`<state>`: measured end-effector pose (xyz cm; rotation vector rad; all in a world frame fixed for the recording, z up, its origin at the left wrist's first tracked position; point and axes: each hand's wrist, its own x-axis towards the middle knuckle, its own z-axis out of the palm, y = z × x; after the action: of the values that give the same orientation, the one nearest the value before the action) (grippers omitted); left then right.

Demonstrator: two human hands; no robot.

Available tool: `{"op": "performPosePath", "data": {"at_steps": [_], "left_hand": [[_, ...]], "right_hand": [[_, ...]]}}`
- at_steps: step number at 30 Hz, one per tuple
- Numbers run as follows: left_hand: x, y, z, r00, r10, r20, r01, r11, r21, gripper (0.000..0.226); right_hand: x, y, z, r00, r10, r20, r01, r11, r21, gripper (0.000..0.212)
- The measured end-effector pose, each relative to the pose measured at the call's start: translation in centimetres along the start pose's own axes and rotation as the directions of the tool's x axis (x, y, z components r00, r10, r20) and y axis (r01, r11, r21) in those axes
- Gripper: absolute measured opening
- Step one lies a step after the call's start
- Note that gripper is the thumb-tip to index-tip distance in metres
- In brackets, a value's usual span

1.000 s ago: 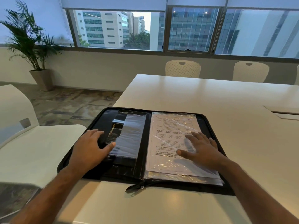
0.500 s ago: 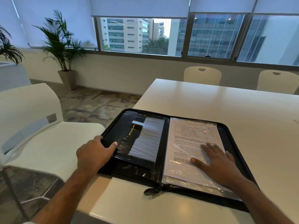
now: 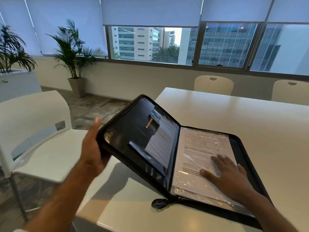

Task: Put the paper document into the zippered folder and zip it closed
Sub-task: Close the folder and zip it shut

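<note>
White counter [image 3: 234, 124] fills the right half of the frame. A white chair [image 3: 38, 131] sits at left, two cream chairs [image 3: 213, 84] [image 3: 290, 91] behind the counter's far edge. Potted palm [image 3: 73, 52] stands upper left, a second plant [image 3: 11, 49] at the left edge. Half-lowered blinds [image 3: 150, 10] top the windows, office buildings [image 3: 135, 43] beyond.

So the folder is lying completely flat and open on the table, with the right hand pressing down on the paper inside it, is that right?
Not quite. The head view shows the folder is not flat: the left hand has its left cover lifted off the table, tilted toward closing. The rest holds: the folder is open, and the right hand presses on the paper inside it.
</note>
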<state>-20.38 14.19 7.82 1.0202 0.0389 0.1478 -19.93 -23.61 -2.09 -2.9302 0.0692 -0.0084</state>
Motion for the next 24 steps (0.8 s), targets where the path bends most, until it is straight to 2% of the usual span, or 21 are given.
{"op": "performPosePath", "data": {"at_steps": [2,4,6,10,12,14,16,19,22,24], "left_hand": [[-1.1,-2.1,1.0,0.998,0.020,0.056,-0.012,0.991,-0.132,0.041],[-2.0,-4.1,1.9,0.990,0.035,0.140,-0.017,0.992,-0.125,0.039],[-2.7,-5.9,2.9,0.970,0.035,0.242,-0.027,0.999,-0.035,0.042],[-3.5,-8.9,4.4,0.951,0.018,0.308,-0.077,0.981,0.181,0.044],[-3.6,-9.9,5.1,0.939,0.003,0.343,-0.099,0.960,0.260,0.043],[-3.9,-10.5,6.0,0.916,-0.041,0.400,-0.100,0.941,0.324,0.051],[-4.3,-11.2,6.8,0.875,-0.085,0.476,-0.102,0.930,0.353,0.060],[-4.7,-12.7,7.9,0.831,-0.118,0.543,-0.114,0.920,0.375,0.081],[-4.4,-13.7,9.4,0.798,-0.160,0.582,-0.203,0.837,0.509,0.093],[-4.6,-13.9,10.4,0.801,-0.170,0.575,-0.312,0.700,0.642,0.090]], "right_hand": [[-0.1,-0.1,-0.1,1.000,-0.002,0.003,0.002,1.000,0.010,0.120],[-0.4,-0.4,-0.3,1.000,-0.005,0.003,0.005,1.000,0.023,0.116],[-0.6,-0.5,-0.6,1.000,0.002,0.012,-0.002,0.999,0.036,0.110],[-1.1,-0.3,-1.0,0.999,-0.006,-0.041,0.011,0.992,0.122,0.110],[-1.5,-0.3,-1.3,0.996,0.015,-0.087,0.008,0.965,0.263,0.097],[-2.0,-0.6,-1.9,0.996,0.046,-0.078,-0.006,0.892,0.452,0.085],[-2.6,-1.0,-2.9,0.996,0.067,-0.051,-0.017,0.757,0.654,0.086],[-3.4,-1.4,-4.9,0.995,0.064,-0.073,0.028,0.537,0.843,0.088],[-3.6,-0.7,-6.2,0.993,0.103,-0.055,0.042,0.122,0.992,0.098],[-4.2,-0.5,-7.0,0.995,0.069,-0.067,0.076,-0.135,0.988,0.087]]}}
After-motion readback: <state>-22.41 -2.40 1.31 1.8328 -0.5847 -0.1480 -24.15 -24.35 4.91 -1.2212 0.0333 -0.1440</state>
